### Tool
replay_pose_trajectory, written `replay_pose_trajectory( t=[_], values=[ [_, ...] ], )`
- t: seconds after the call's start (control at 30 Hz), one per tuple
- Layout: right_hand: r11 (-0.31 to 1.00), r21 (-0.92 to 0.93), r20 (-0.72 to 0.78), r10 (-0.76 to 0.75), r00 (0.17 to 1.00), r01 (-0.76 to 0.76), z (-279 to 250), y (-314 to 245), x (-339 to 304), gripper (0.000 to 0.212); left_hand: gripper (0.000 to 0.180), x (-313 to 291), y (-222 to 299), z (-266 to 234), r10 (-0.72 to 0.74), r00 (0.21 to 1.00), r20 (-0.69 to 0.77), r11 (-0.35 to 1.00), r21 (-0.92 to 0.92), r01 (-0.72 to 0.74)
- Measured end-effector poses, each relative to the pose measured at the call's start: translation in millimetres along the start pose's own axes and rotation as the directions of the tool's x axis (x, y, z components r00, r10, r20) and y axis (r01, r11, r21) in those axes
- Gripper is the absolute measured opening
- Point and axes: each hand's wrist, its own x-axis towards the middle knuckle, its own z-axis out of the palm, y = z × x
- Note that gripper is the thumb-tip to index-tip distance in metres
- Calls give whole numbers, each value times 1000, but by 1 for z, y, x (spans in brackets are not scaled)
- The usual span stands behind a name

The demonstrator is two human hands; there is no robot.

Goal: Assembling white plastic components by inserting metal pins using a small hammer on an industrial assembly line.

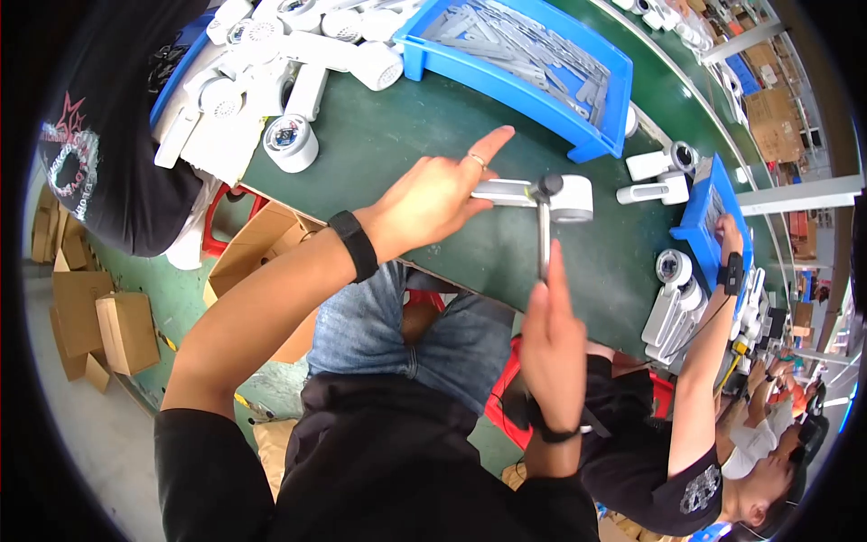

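My left hand [433,194], a ring on its outstretched index finger, grips the handle end of a white handheld device [573,191] with a round head and a grey strip along the handle. The device lies across the green worktop [388,135]. My right hand [553,352] is closed round a small hammer [545,237] with a metal shaft, index finger along it. The hammer's dark round head is over the device where handle meets round head; whether it touches cannot be told. A white round-headed unit [298,149], its inside showing, stands left of my left hand.
A blue bin [510,86] of grey strips stands at the back; white devices [343,50] are heaped at its left. On the right, a co-worker's hand [728,237] reaches into another blue bin [713,217]. Another person [108,135] is close on the left. Cardboard boxes [126,330] stand on the floor.
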Motion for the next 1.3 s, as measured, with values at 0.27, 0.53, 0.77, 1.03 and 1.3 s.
replay_pose_trajectory(
  t=[0.27, 0.53, 0.77, 1.03, 1.3],
  values=[
    [987, 161, -13, -26, 1000, 28, 3, 6, -3, 58, 93, -1, 10, 4, 19, 1000, 20, 999, 29, -19],
    [980, -59, -204, -199, 959, 190, -19, 49, -13, 50, 29, -30, 10, -28, 239, 961, -138, 947, 253, -200],
    [849, -477, -598, -123, 792, -228, -97, 188, -35, 25, 35, -14, -22, -199, -92, 853, -513, 972, 139, 189],
    [917, -392, -574, -186, 797, -69, -90, 224, -16, 25, 39, 103, -153, -299, -130, 658, -741, 822, 291, 490],
    [420, 867, 176, 241, 954, -267, -81, 65, -23, 51, 47, 153, -103, -302, 29, 794, -607, 776, 515, 365]
  ],
)
